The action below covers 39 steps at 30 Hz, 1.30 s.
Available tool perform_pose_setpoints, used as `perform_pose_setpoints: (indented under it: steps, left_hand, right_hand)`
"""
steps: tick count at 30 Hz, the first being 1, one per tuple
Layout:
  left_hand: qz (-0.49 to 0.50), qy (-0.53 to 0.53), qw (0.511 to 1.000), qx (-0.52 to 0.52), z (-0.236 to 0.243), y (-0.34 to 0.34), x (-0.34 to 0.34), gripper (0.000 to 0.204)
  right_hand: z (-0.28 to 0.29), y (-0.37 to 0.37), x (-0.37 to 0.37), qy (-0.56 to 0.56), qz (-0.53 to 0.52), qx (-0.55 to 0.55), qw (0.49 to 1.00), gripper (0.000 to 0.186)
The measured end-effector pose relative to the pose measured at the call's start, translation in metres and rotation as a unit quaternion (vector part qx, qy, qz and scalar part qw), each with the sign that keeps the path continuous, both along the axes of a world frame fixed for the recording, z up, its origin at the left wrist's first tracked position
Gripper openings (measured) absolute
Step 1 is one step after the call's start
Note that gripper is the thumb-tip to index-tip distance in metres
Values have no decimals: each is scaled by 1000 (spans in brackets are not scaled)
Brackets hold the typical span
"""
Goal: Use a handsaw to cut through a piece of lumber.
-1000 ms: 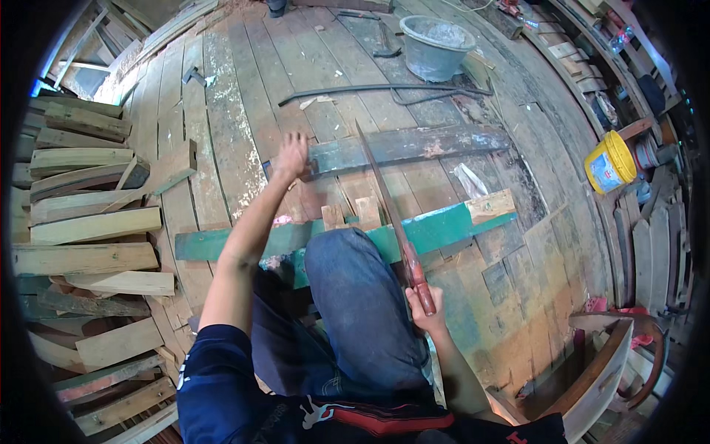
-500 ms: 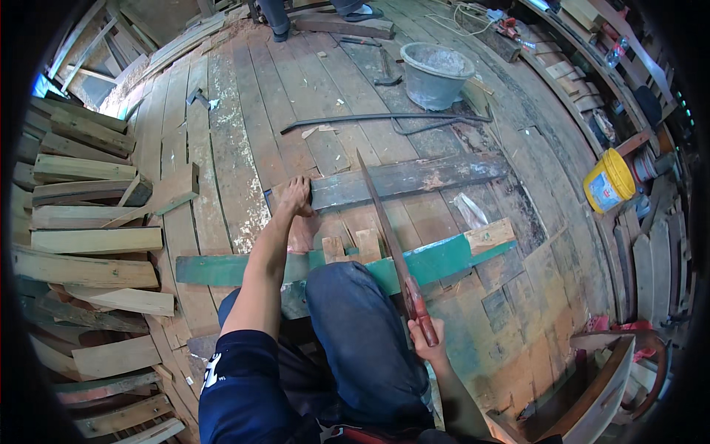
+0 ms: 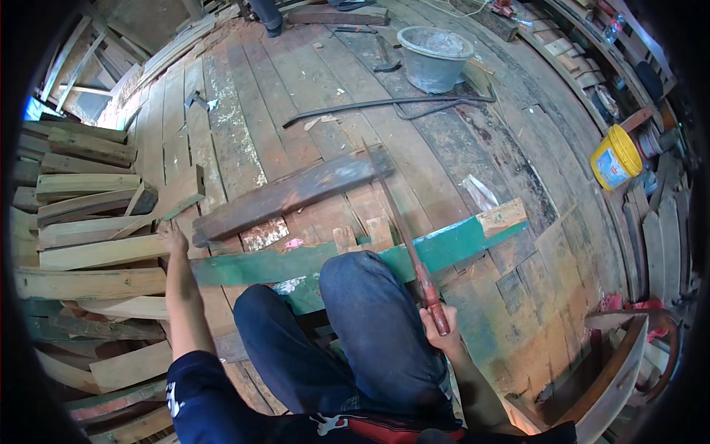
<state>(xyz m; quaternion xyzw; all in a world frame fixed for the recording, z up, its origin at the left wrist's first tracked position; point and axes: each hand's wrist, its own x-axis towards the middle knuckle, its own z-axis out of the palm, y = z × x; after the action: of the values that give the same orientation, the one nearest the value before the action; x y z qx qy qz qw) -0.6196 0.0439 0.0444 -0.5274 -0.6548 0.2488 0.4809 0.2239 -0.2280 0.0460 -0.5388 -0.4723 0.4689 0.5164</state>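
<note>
My right hand is closed on a long-bladed tool with a reddish wooden handle, its blade pointing forward. My left hand is out to the left beside the stacked wood, just left of a dark weathered beam; its fingers are unclear, and contact with the beam cannot be told. The beam lies slanted on the plank floor, behind a green board and small wood blocks. My knees are bent in front of the green board.
Stacked timber fills the left side. Ahead are a grey tub, a bent black bar, a hammer and another person's legs. At right are a yellow bucket, planks and a curved wooden piece.
My left hand has swung left and nearer to me. The dark beam has moved left, its left end coming closer and now angled. The tool in my right hand has shifted slightly right.
</note>
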Motion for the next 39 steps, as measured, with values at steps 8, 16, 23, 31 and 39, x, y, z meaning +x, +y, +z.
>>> perform_pose_setpoints:
  steps: [8, 16, 23, 31, 39]
  left_hand:
    - [143, -477, 829, -254, -39, 43, 278, 118]
    - [-74, -597, 608, -518, 10, -10, 522, 79]
    - [-69, -431, 532, -726, -133, -53, 543, 55]
    - [-154, -502, 389, -757, -115, -71, 518, 33]
    - [-271, -501, 437, -696, -102, -76, 528, 23]
  right_hand:
    - [-2, -20, 16, -104, -18, -79, 991, 27]
    - [24, -68, 18, -100, -28, -123, 987, 21]
    - [-30, 0, 14, -111, -66, -51, 990, 20]
    - [35, -120, 32, -184, -19, -117, 976, 20]
    - [9, -91, 24, -199, -21, -58, 978, 23]
